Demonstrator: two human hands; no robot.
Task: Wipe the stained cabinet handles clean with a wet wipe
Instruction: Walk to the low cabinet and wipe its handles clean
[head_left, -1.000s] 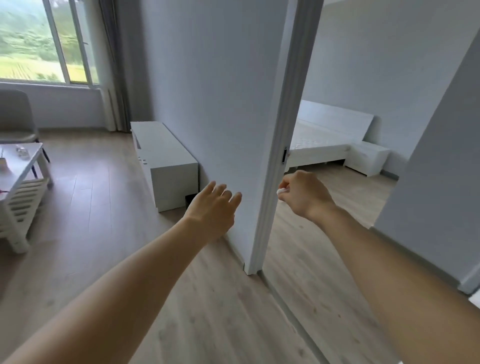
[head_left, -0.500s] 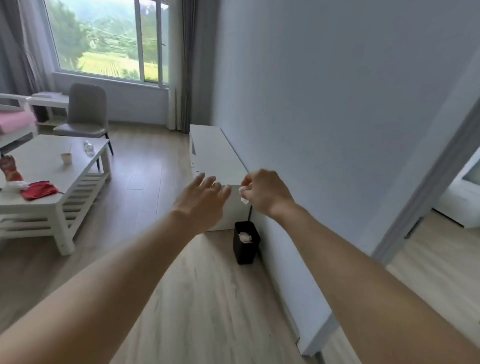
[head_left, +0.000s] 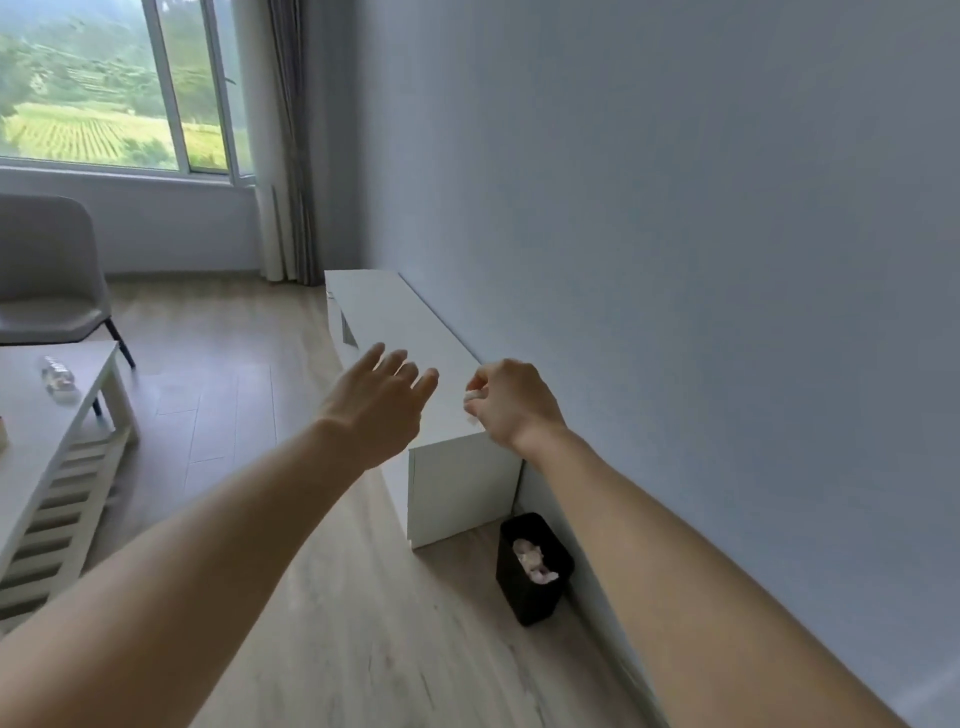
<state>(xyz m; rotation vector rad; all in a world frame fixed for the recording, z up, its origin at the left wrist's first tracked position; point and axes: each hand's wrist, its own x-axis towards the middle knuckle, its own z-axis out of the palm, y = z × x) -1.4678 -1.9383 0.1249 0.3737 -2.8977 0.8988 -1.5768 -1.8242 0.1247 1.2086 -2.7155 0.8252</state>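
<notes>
Your left hand (head_left: 382, 402) floats out in front with the fingers spread and nothing in it, hovering over the near end of the long white cabinet (head_left: 410, 332) that runs along the wall. Just to its right, your right hand (head_left: 511, 402) is curled shut, pinching a small crumpled wet wipe (head_left: 471, 399) between thumb and fingertips — only a pale scrap of it shows past the knuckles.

That wipe will likely be limp, light and a little slick, so judge it as something to bunch into a pad under two or three fingertips rather than hold by a corner; a loose edge would fold and drag. It looks whitish, wadded, too small to say how soiled it is.

The handles themselves are not clear from here: the cabinet's front face is seen edge-on, with only a dark slot (head_left: 347, 328) showing near its far end, and no stain can be made out.

Down at the near end, by the wall, a black bin (head_left: 532, 571) on the floor holds crumpled pale wads — probably spent wipes.
</notes>
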